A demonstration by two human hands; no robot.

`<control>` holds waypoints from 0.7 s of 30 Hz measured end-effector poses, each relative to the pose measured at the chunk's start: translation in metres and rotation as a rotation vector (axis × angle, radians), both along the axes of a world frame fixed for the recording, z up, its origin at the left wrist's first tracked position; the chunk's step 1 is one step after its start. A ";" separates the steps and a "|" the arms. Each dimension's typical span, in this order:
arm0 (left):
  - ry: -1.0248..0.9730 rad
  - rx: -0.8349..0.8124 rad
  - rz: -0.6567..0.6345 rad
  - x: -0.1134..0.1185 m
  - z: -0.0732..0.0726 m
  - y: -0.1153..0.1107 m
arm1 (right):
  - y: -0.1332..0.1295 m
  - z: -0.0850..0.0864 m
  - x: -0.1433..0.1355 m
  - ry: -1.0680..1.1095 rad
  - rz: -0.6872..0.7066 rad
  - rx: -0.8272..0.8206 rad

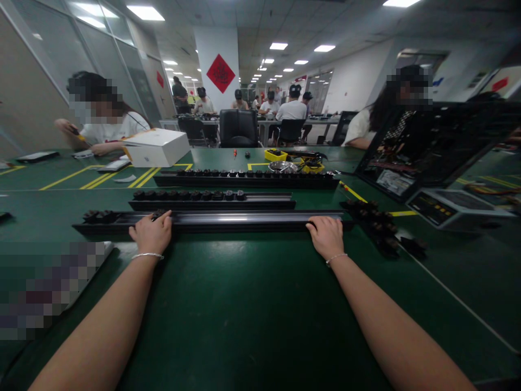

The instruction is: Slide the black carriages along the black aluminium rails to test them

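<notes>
Green table fills the near ground, its bare surface lying between the person's forearms. At near left lies a flat item, its face blurred beyond reading.

Beyond this, a long near rail, black with a shiny channel, lies crosswise and level on the table, and both hands are on it. Left hand, with a bracelet at the wrist, rests on the left part of the rail; its fingers are half curled, the index finger reaching to the right. One small black piece shows at its fingertips; whether it is gripped or only touched cannot be told. Right hand is partly closed over the right end of the rail, thumb toward the near side and fingers across the top, holding it. Several black pieces sit at the rail's left end. A loose group of dark parts lies just past its right end.

Behind it, parallel, is a shorter middle rail; a row of black wheels covers its left and middle, while its right portion is bare. Next comes a far rail, lined with similar pieces along most of its length. At right stand a grey metal box and, beyond, an open computer case. Farther off are a shiny dish, a yellow tray and, at left, a white box. One co-worker sits at far left.
</notes>
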State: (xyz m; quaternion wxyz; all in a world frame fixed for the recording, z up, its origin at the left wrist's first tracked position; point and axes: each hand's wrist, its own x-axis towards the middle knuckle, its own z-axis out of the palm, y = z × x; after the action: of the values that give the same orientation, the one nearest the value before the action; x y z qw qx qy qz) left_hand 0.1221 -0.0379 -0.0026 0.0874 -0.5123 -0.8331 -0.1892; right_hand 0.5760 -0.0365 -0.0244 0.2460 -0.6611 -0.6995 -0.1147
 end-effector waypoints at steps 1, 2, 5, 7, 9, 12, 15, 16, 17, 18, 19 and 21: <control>0.003 0.002 0.002 0.000 0.000 0.000 | 0.000 0.001 0.000 0.001 -0.001 -0.003; 0.007 0.003 0.002 0.000 0.000 0.000 | -0.001 0.001 0.000 0.002 -0.002 -0.008; 0.021 -0.002 -0.007 -0.001 0.000 0.000 | -0.002 0.003 -0.001 0.010 -0.004 -0.020; 0.028 -0.010 -0.017 -0.001 0.000 -0.001 | -0.002 0.003 -0.001 0.017 -0.003 -0.020; 0.034 -0.024 -0.027 -0.001 0.001 -0.001 | -0.002 0.003 -0.001 0.023 0.001 -0.013; 0.038 -0.045 -0.039 0.000 0.003 -0.001 | -0.002 0.002 0.000 0.022 0.006 -0.006; 0.035 -0.053 -0.037 0.001 0.004 -0.001 | -0.001 0.001 0.001 0.012 0.006 -0.006; 0.031 -0.054 -0.037 0.002 0.004 -0.001 | 0.000 0.001 0.001 0.010 0.005 -0.006; 0.028 -0.056 -0.036 0.002 0.004 -0.001 | 0.000 0.001 0.001 0.009 0.003 -0.007; 0.024 -0.056 -0.035 0.003 0.004 -0.001 | 0.000 0.001 0.001 0.007 0.001 -0.009; 0.022 -0.055 -0.035 0.004 0.005 -0.001 | 0.000 0.001 0.001 0.005 -0.002 -0.012; 0.020 -0.049 -0.036 0.005 0.005 -0.002 | 0.000 0.001 0.001 0.000 -0.003 -0.016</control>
State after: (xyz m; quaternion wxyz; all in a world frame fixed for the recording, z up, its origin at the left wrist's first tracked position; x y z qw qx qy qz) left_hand 0.1271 -0.0396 0.0020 0.0796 -0.5309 -0.8273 -0.1652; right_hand 0.5768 -0.0367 -0.0235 0.2405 -0.6642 -0.6993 -0.1097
